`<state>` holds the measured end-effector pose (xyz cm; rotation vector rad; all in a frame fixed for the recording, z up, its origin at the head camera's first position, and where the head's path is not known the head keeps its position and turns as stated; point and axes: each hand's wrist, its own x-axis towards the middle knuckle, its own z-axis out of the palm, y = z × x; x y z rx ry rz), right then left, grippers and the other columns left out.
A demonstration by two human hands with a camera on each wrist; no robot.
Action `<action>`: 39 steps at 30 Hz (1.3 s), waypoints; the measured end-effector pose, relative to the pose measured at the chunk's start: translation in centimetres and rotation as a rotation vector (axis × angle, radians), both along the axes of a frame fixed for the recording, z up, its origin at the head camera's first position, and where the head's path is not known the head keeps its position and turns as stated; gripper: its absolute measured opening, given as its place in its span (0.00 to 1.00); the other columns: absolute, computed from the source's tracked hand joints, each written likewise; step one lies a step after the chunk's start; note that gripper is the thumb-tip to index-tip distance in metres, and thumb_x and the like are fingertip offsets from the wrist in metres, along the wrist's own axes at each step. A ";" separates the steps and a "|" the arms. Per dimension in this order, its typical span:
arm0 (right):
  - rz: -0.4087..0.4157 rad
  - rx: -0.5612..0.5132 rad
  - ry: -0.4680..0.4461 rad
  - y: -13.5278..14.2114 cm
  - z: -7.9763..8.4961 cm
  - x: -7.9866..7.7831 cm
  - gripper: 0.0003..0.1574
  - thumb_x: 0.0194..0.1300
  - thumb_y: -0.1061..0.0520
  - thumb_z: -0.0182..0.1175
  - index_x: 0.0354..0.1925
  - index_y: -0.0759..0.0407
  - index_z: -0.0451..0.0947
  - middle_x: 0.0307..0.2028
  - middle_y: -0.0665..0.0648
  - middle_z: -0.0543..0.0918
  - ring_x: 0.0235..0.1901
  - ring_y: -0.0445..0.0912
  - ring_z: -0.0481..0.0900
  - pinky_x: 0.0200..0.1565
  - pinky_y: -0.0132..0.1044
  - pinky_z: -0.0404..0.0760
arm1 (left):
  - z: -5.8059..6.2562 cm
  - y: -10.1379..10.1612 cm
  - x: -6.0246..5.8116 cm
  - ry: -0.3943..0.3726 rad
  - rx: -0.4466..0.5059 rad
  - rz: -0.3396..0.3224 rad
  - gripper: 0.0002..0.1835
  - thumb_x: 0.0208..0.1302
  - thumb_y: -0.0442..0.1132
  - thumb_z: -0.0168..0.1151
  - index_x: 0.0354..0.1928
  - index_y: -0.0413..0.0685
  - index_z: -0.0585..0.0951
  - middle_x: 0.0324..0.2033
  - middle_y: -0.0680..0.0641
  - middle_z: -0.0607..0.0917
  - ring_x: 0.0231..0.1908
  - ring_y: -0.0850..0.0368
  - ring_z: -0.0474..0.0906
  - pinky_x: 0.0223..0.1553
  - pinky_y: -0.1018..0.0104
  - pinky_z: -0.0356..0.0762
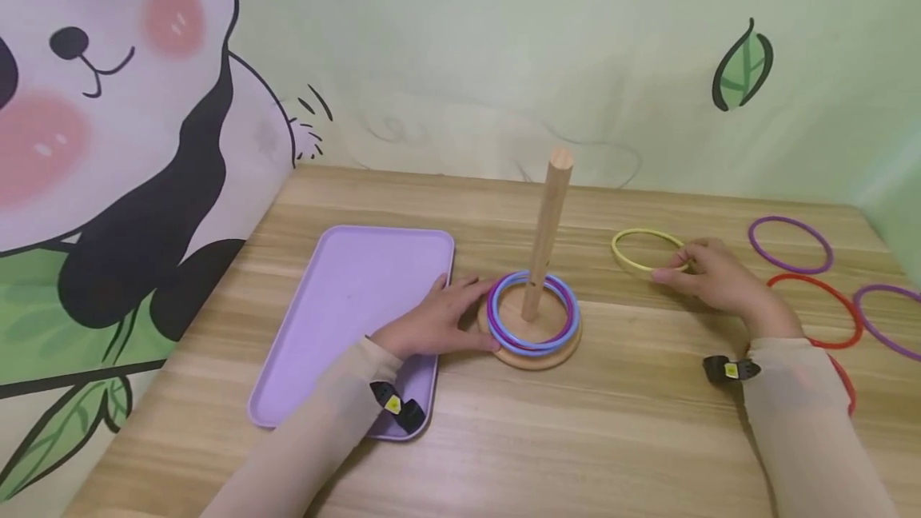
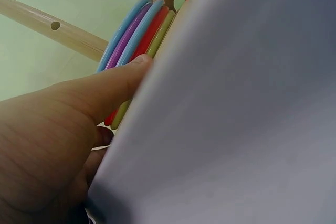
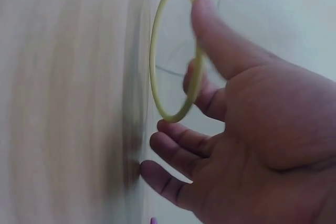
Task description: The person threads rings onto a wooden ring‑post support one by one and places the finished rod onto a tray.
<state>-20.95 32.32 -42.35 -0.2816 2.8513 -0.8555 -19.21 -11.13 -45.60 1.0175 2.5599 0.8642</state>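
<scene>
My left hand (image 1: pixel 449 314) grips the round base of a wooden ring stand (image 1: pixel 551 222), thumb at its near side, fingers round the left and far edge. Around the upright peg lies a stack of rings; the left wrist view shows a light blue ring (image 2: pixel 122 31) on top, then purple, blue, red (image 2: pixel 148 36) and yellow-green. Off to the right of the stand, my right hand (image 1: pixel 719 278) pinches a yellow ring (image 1: pixel 643 231) between thumb and index finger. In the right wrist view this ring (image 3: pixel 153 56) is raised slightly off the table, the other fingers spread loosely.
A lavender tray (image 1: pixel 345 294) lies under my left forearm. Right of my right hand are a purple ring (image 1: pixel 791 220), a red ring (image 1: pixel 816 277) and another purple ring (image 1: pixel 874 330). A second red ring (image 1: pixel 851 390) is partly behind my sleeve. A printed wall (image 1: pixel 460 62) borders the table.
</scene>
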 end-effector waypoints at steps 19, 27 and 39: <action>-0.137 -0.094 0.156 -0.2 0.6 0.5 0.31 0.60 0.41 0.79 0.36 0.60 0.72 0.53 0.73 0.81 0.24 0.45 0.64 0.23 0.38 0.66 | 0.3 0.1 0.0 -0.022 0.012 -0.004 0.52 0.62 0.56 0.76 0.83 0.51 0.61 0.78 0.46 0.68 0.81 0.37 0.50 0.78 0.33 0.26; -0.175 -0.150 0.126 -0.6 1.2 0.6 0.34 0.60 0.38 0.79 0.39 0.62 0.72 0.74 0.73 0.69 0.61 0.70 0.75 0.41 0.39 0.74 | 0.1 0.1 -0.1 -0.021 0.010 -0.006 0.52 0.62 0.57 0.76 0.83 0.52 0.61 0.78 0.46 0.67 0.81 0.38 0.50 0.78 0.33 0.26; -0.218 -0.257 0.221 -1.2 2.4 0.9 0.33 0.61 0.45 0.80 0.39 0.65 0.69 0.65 0.68 0.79 0.62 0.66 0.73 0.43 0.35 0.69 | 0.0 0.0 0.0 -0.024 -0.001 0.006 0.52 0.63 0.58 0.76 0.83 0.52 0.61 0.78 0.46 0.67 0.81 0.39 0.50 0.78 0.35 0.24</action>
